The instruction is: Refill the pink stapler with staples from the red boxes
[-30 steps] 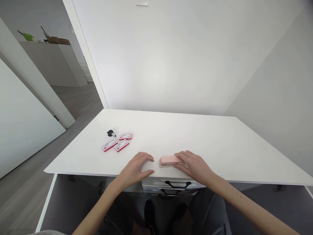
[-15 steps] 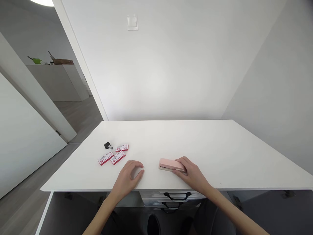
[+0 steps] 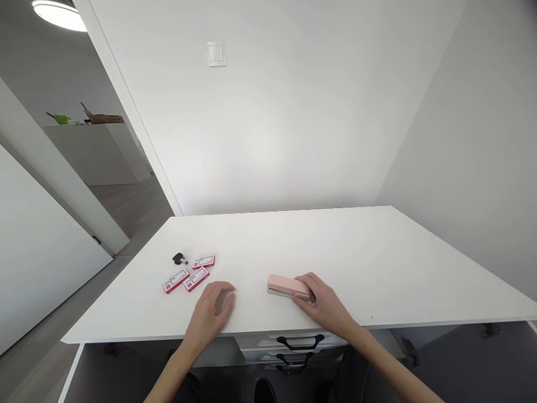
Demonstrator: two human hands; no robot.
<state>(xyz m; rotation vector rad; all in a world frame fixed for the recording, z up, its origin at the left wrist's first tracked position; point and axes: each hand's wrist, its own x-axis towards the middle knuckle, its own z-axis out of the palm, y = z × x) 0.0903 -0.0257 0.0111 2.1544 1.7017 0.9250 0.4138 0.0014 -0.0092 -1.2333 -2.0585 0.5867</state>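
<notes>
A pink stapler [image 3: 285, 286] lies on the white table [image 3: 377, 263] near its front edge. My right hand [image 3: 324, 305] has its fingers curled over the stapler's right end and grips it. My left hand [image 3: 211, 313] rests on the tabletop to the stapler's left, fingers loosely apart and holding nothing. Just beyond the left hand lie three red and white staple boxes [image 3: 187, 274] and a small black staple remover [image 3: 179, 259].
Under the table's front edge sit plastic drawers with black handles [image 3: 298, 342]. White walls meet at the table's far and right sides. A doorway at left opens to a grey floor and a white cabinet [image 3: 90, 151].
The view has tilted up and shifted. My left hand slid left, away from the stapler toward the staple boxes. My right hand stays on the stapler.
</notes>
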